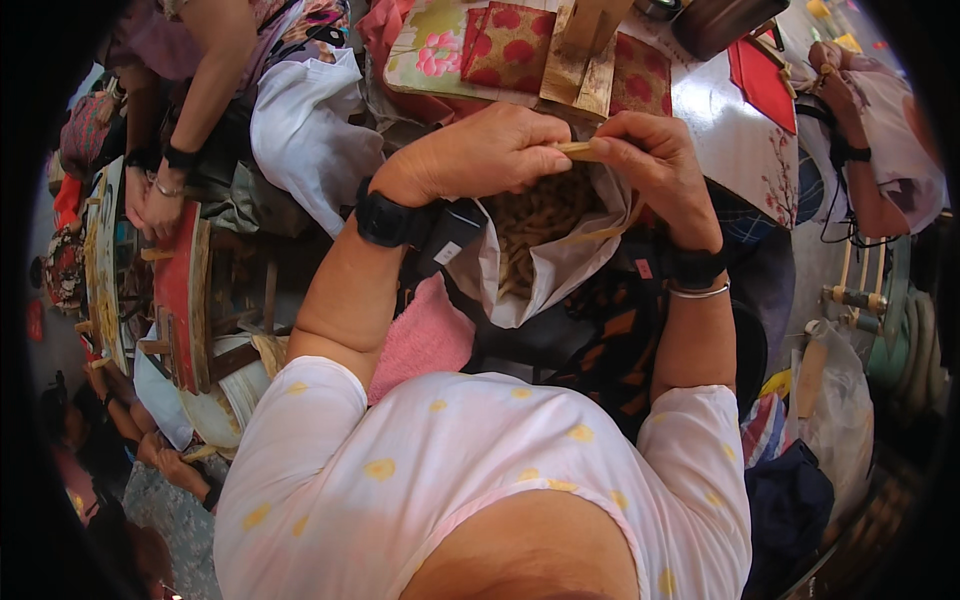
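Note:
Above an open white bag [545,275] on my lap, both hands grip one short, pale tan stick-like piece [577,151]. My left hand [490,150] is closed on its left end, thumb pressed along it. With thumb and fingertips, my right hand [655,165] pinches the other end. Many tan, curled pieces [545,215] fill the bag, too small to name. Just beyond my fingers, an upright wooden block stand [580,75] rises at the table's near edge.
The white table [740,165] bears red-gold patterned cloths [508,45] and a dark cylindrical container [725,22]. A pink towel [425,340] lies on my lap. Co-workers' hands [155,205] show at left, beside a red bench [180,290]. Another person [870,150] sits at right.

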Demonstrator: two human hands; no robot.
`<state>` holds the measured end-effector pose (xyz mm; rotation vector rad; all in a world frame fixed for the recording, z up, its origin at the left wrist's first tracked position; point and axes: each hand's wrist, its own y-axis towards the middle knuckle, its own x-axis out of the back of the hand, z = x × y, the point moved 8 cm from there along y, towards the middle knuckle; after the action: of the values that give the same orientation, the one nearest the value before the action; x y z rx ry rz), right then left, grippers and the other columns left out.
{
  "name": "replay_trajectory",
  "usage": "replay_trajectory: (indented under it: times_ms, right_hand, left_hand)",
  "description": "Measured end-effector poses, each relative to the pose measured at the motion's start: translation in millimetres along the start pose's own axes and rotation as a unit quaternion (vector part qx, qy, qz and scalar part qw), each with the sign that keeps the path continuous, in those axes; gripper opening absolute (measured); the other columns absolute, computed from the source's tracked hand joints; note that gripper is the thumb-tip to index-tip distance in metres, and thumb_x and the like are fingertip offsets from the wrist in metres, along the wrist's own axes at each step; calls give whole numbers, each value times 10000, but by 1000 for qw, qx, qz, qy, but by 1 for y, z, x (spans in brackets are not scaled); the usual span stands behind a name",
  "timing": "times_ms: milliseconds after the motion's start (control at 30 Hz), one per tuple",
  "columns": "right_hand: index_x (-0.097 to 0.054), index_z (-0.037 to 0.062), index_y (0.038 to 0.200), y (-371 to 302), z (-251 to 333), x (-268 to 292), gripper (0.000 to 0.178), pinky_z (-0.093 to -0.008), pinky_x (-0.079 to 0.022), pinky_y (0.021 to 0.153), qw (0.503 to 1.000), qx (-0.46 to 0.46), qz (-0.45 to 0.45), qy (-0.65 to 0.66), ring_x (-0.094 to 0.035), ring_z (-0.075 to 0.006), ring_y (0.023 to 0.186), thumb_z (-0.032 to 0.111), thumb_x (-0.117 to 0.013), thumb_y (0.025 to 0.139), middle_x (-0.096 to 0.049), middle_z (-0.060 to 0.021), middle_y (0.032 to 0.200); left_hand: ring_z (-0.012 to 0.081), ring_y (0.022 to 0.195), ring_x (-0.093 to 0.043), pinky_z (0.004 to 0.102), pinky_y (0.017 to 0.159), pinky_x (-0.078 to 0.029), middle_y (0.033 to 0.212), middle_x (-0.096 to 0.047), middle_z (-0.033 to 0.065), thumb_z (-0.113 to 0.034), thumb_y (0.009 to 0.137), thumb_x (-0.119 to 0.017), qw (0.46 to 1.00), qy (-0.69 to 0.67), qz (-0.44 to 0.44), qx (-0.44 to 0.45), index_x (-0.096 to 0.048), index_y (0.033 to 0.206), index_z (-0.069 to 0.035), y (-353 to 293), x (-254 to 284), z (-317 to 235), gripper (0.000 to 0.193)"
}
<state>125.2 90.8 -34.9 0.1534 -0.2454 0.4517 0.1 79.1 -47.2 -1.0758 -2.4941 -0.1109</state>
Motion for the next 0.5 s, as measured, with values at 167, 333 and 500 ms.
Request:
replay_trajectory:
  times_ms: [167, 333, 500]
  right_hand:
    - [-623, -30, 814, 13, -1, 20, 125, -208, -358, 502, 996, 25, -52, -62, -460, -42, 572, 94, -613, 820, -555, 8, 622]
    - [-623, -25, 808, 45, -18, 37, 148, -248, -386, 498, 975, 37, -202, -80, -483, -89, 531, 122, -606, 804, -556, -42, 582]
    - [-638, 1, 815, 53, -31, 45, 137, -275, -416, 511, 945, 67, -296, -120, -514, -110, 520, 136, -618, 801, -563, -71, 568]
  left_hand:
    - [142, 522, -496, 292, 501, -392, 561, -485, 43, -182, 850, -562, 975, 142, -138, -101, -541, 821, -34, 13, 24, -4, 152]
    - [294, 652, -608, 365, 563, -448, 683, -605, 118, -214, 818, -598, 900, 249, -352, -66, -599, 909, -87, 28, 60, 6, 156]
    - [325, 685, -610, 384, 587, -473, 713, -626, 124, -246, 813, -599, 899, 196, -390, -40, -620, 917, -105, 39, 67, 22, 176]
